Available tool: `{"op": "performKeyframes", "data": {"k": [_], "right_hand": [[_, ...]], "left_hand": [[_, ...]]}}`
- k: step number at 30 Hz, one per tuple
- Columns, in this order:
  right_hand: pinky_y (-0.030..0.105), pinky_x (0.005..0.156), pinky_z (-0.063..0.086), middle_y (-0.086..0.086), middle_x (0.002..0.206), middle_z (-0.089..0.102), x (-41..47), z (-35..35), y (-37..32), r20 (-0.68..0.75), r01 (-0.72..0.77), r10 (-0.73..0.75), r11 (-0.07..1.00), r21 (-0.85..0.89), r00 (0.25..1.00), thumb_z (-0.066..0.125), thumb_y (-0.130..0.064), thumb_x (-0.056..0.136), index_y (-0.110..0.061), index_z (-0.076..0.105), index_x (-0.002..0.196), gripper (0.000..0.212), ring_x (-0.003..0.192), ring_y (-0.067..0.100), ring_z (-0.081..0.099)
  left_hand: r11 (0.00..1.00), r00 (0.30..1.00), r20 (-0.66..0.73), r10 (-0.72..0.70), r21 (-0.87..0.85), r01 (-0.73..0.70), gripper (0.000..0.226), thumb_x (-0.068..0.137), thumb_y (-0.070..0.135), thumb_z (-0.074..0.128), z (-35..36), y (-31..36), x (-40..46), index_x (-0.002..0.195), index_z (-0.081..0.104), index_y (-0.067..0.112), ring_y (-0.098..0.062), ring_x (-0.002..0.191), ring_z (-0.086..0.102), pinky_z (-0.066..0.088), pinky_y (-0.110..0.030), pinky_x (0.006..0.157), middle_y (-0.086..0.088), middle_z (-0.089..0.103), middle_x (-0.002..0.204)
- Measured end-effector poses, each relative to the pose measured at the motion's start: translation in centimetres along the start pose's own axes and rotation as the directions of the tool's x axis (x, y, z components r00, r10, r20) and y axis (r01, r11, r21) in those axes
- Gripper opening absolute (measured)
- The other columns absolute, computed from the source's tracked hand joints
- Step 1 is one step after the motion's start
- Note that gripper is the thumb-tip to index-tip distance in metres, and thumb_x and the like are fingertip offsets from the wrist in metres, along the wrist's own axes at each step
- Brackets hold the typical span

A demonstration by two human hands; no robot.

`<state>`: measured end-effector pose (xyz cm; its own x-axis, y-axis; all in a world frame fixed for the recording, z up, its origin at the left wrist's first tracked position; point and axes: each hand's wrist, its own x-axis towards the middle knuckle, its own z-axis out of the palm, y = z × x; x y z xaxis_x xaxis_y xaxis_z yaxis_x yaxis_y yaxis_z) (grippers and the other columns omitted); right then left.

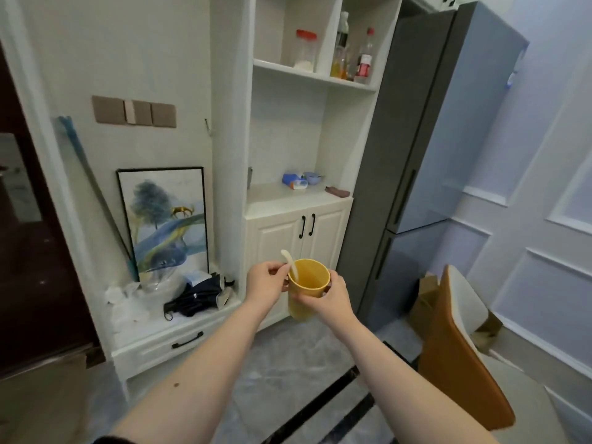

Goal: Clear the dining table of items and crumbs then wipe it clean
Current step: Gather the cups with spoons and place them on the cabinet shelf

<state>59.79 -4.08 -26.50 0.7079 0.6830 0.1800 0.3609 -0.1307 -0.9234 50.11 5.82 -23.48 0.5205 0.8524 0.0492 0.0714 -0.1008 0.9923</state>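
I hold a yellow cup [306, 291] in front of me at waist height, above the floor and before a white cabinet [288, 232]. My right hand [330, 298] grips the cup's right side. A white spoon [290, 265] stands in the cup, leaning left, and my left hand [266, 283] pinches its handle at the cup's left rim. The dining table is not in view.
The cabinet's counter [275, 200] carries a blue bowl [313, 178], a blue packet [293, 180] and a dark cloth [337, 191]. A grey fridge [426, 149] stands right of it. An orange-backed chair [461, 354] is at the lower right. A low bench [173, 318] holds a framed picture and dark clothing.
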Motion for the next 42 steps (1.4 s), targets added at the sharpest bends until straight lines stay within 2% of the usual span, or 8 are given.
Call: {"op": "performKeyframes", "data": {"k": [10, 16, 23, 29, 32, 37, 39, 42], "right_hand": [[0.03, 0.089, 0.048, -0.002, 0.114, 0.055, 26.4, -1.9, 3.7, -0.009, -0.022, 0.022, 0.999, 0.044, 1.0, 0.087, -0.028, 0.062, -0.023, 0.042, 0.117, 0.072, 0.104, 0.013, 0.054], [0.018, 0.077, 0.048, -0.007, 0.107, 0.057, 44.3, -2.7, 6.3, 0.097, -0.032, 0.021, 0.993, 0.113, 0.995, 0.085, -0.017, 0.065, -0.016, 0.044, 0.12, 0.069, 0.101, 0.009, 0.056], [0.016, 0.071, 0.049, -0.009, 0.1, 0.058, 61.6, 1.9, 6.8, 0.187, 0.0, -0.023, 0.993, 0.122, 0.982, 0.086, -0.015, 0.064, -0.016, 0.047, 0.115, 0.064, 0.091, 0.008, 0.058], [0.028, 0.085, 0.051, -0.001, 0.107, 0.062, 73.7, 8.4, 7.7, 0.26, 0.034, -0.059, 0.994, 0.1, 0.964, 0.088, -0.015, 0.059, -0.016, 0.051, 0.117, 0.069, 0.1, 0.015, 0.059], [0.022, 0.078, 0.051, 0.002, 0.103, 0.063, 78.5, 11.7, 8.5, 0.259, 0.028, -0.057, 0.993, 0.113, 0.964, 0.088, -0.01, 0.058, -0.013, 0.052, 0.113, 0.067, 0.093, 0.015, 0.06], [0.024, 0.081, 0.051, -0.004, 0.093, 0.061, 84.3, 16.2, 9.6, 0.266, 0.04, -0.047, 0.999, 0.03, 0.963, 0.089, -0.02, 0.054, -0.027, 0.052, 0.091, 0.052, 0.09, 0.017, 0.06], [0.002, 0.065, 0.042, -0.007, 0.096, 0.057, 86.2, 17.3, 9.3, 0.332, 0.013, -0.014, 1.0, 0.005, 0.943, 0.087, -0.017, 0.063, -0.021, 0.055, 0.103, 0.051, 0.09, 0.012, 0.055], [0.002, 0.054, 0.035, -0.005, 0.115, 0.059, 88.9, 18.9, 9.5, 0.413, 0.016, 0.0, 0.999, -0.037, 0.911, 0.084, -0.025, 0.067, -0.014, 0.047, 0.123, 0.068, 0.098, 0.013, 0.056]], "left_hand": [[0.992, 0.991, 0.134, -0.014, 0.129, -0.004, 0.027, 0.092, 0.001, 0.049, 8.8, -1.2, 26.5, 0.114, 0.064, 0.002, -0.021, 0.085, 0.06, 0.053, -0.033, 0.074, -0.013, 0.066, 0.104], [0.976, 0.958, 0.285, -0.019, 0.212, -0.044, 0.056, 0.07, 0.002, 0.076, 14.4, -2.7, 40.7, 0.122, 0.056, 0.006, -0.024, 0.097, 0.06, 0.051, -0.024, 0.071, -0.01, 0.062, 0.114], [0.958, 0.995, -0.049, 0.088, 0.278, -0.071, 0.056, 0.062, 0.019, 0.085, 16.1, -3.0, 55.3, 0.111, 0.059, 0.011, -0.015, 0.085, 0.059, 0.044, -0.014, 0.065, 0.0, 0.063, 0.098], [0.957, 0.968, -0.246, 0.05, 0.289, 0.024, 0.055, 0.067, 0.019, 0.082, 15.2, -4.9, 67.0, 0.115, 0.058, 0.009, -0.02, 0.083, 0.058, 0.049, -0.03, 0.072, -0.006, 0.06, 0.102], [0.963, 0.961, -0.277, 0.012, 0.263, 0.064, 0.051, 0.068, 0.012, 0.08, 14.2, -5.6, 72.3, 0.114, 0.059, 0.004, -0.024, 0.079, 0.059, 0.054, -0.036, 0.075, -0.008, 0.06, 0.094], [0.923, 0.957, -0.267, -0.113, 0.329, 0.201, 0.032, 0.076, 0.016, 0.071, 12.1, -7.0, 78.4, 0.106, 0.062, 0.01, -0.025, 0.086, 0.062, 0.045, -0.025, 0.072, -0.009, 0.066, 0.098], [0.91, 0.956, -0.251, -0.153, 0.342, 0.236, 0.032, 0.079, 0.013, 0.067, 11.5, -7.4, 80.1, 0.111, 0.061, 0.01, -0.023, 0.089, 0.059, 0.044, -0.024, 0.073, -0.01, 0.065, 0.107], [0.905, 0.952, -0.249, -0.18, 0.337, 0.259, 0.031, 0.086, 0.011, 0.058, 11.0, -8.0, 82.2, 0.116, 0.059, 0.009, -0.028, 0.102, 0.06, 0.047, -0.03, 0.081, -0.009, 0.063, 0.115]]}}
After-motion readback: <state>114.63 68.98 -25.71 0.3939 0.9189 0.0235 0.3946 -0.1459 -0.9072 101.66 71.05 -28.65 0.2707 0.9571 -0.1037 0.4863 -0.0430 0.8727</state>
